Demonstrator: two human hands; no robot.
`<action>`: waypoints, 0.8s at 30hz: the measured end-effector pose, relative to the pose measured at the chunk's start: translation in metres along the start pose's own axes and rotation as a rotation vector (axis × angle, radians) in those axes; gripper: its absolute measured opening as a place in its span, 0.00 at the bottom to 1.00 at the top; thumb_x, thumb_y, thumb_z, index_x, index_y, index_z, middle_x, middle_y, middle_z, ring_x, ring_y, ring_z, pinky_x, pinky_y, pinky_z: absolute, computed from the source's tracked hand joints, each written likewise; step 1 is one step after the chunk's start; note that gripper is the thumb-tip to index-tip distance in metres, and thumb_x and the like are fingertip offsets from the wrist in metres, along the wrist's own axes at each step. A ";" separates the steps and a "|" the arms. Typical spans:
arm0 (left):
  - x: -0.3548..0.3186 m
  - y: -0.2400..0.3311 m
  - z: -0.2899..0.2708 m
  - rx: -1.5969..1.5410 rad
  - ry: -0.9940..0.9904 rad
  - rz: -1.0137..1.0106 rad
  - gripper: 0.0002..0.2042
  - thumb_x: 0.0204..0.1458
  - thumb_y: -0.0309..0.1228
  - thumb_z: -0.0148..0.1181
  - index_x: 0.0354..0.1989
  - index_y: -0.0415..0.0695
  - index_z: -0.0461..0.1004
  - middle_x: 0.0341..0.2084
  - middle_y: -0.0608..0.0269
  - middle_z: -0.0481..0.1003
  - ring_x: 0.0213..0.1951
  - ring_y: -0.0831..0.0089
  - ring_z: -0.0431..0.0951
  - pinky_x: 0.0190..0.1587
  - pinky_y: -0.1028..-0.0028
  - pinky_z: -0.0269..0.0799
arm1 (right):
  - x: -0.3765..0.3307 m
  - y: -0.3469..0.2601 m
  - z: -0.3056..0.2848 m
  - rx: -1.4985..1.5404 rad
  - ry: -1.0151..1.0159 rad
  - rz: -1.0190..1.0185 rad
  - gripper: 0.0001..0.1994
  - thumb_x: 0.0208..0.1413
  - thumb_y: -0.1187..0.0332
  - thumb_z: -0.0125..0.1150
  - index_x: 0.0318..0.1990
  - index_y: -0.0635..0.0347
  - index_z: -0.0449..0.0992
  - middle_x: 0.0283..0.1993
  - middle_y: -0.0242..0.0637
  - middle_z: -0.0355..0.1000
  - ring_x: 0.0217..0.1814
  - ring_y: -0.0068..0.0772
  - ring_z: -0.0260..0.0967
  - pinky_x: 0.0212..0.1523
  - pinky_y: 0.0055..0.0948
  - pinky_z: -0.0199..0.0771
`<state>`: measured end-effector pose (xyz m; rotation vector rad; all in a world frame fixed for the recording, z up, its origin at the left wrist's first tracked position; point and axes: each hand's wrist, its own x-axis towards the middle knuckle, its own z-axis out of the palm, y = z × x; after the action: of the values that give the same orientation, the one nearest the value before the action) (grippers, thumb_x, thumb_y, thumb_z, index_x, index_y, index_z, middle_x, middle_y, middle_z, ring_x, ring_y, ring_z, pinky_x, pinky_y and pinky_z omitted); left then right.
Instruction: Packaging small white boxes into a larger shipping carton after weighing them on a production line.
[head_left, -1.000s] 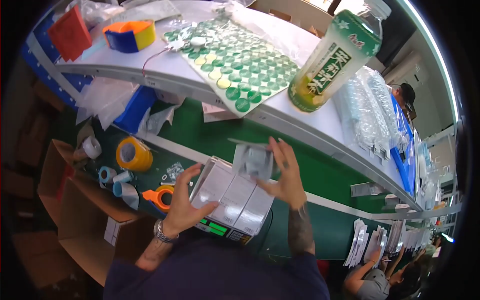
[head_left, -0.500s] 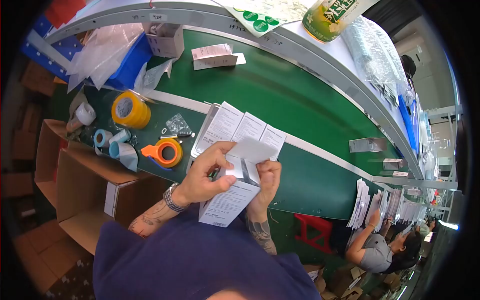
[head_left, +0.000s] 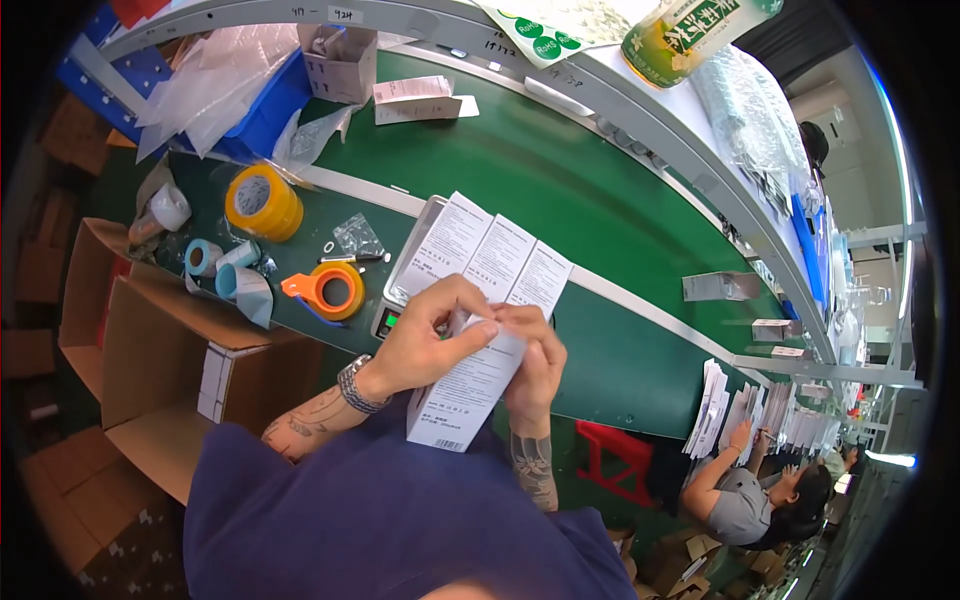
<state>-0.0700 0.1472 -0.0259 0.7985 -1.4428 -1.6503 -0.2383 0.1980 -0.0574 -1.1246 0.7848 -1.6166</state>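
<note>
Counted: four white boxes point(head_left: 497, 262), one of them held; three tape rolls: yellow point(head_left: 262, 202), orange dispenser point(head_left: 335, 291), blue point(head_left: 202, 257); one green bottle point(head_left: 690, 28), far right; two cardboard cartons point(head_left: 150, 350), near left.

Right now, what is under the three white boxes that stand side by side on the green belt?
The white boxes rest on a metal scale; only its left rim and green display show. Its platform is covered, and the left hand hides the near edge.
</note>
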 end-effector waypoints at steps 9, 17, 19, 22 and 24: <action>0.046 -0.001 -0.064 0.275 -0.201 0.266 0.13 0.47 0.26 0.62 0.43 0.40 0.74 0.43 0.57 0.74 0.44 0.64 0.74 0.49 0.70 0.69 | 0.030 -0.027 -0.025 -0.284 0.200 0.243 0.23 0.51 0.78 0.54 0.58 0.62 0.69 0.58 0.49 0.67 0.59 0.45 0.66 0.62 0.37 0.62; 0.248 -0.070 -0.212 1.027 0.203 0.281 0.20 0.44 0.29 0.61 0.49 0.41 0.73 0.48 0.56 0.73 0.47 0.61 0.74 0.50 0.67 0.70 | 0.054 -0.030 -0.059 -1.069 0.387 -0.010 0.23 0.62 0.67 0.48 0.64 0.63 0.61 0.56 0.45 0.70 0.55 0.41 0.68 0.59 0.36 0.63; 0.293 -0.060 -0.213 1.041 0.290 0.316 0.22 0.43 0.29 0.62 0.49 0.41 0.72 0.48 0.55 0.73 0.47 0.61 0.74 0.50 0.66 0.70 | 0.027 -0.038 -0.068 -1.035 0.502 0.021 0.23 0.62 0.67 0.47 0.64 0.63 0.61 0.52 0.43 0.72 0.52 0.38 0.68 0.57 0.34 0.64; 0.327 -0.060 -0.226 1.062 0.403 0.363 0.25 0.40 0.29 0.65 0.51 0.41 0.70 0.47 0.54 0.73 0.46 0.59 0.74 0.49 0.66 0.70 | -0.013 -0.038 -0.077 -0.870 0.747 0.144 0.21 0.63 0.67 0.44 0.62 0.63 0.62 0.41 0.42 0.74 0.41 0.34 0.69 0.52 0.33 0.67; 0.339 -0.065 -0.230 1.068 0.467 0.383 0.27 0.38 0.29 0.66 0.51 0.41 0.69 0.47 0.53 0.73 0.46 0.59 0.74 0.49 0.65 0.70 | -0.042 -0.039 -0.093 -0.752 0.836 0.197 0.22 0.64 0.64 0.44 0.62 0.63 0.62 0.52 0.49 0.67 0.53 0.40 0.64 0.59 0.34 0.63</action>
<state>-0.0498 -0.2583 -0.1131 1.2488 -1.9205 -0.2705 -0.3351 0.2480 -0.0694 -0.7633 2.1044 -1.6448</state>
